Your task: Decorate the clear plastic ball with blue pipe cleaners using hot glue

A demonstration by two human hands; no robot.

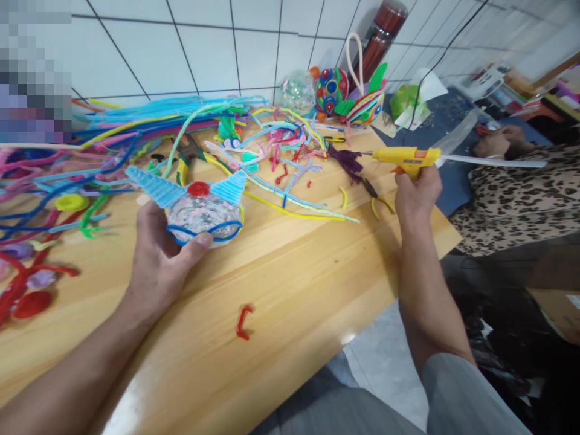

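Head view: above the desk [317,272], the left hand [156,254] grips a clear ball with light-blue ears [203,214], its thumb at the blue strip [183,231] along the front; whether the ball touches the wood, I can't tell. The right hand [419,190] is wrapped round the handle of a yellow glue gun [410,157], well apart, nozzle pointing across toward the ball's side; I can't see whether the trigger is squeezed. To my mind, careful work here means steadying the ball, keeping that thumb clear of hot glue, and laying small beads. The long glue stick [493,161] jutting behind needs room, and the nozzle should avoid the purple bundle [347,162] nearby.
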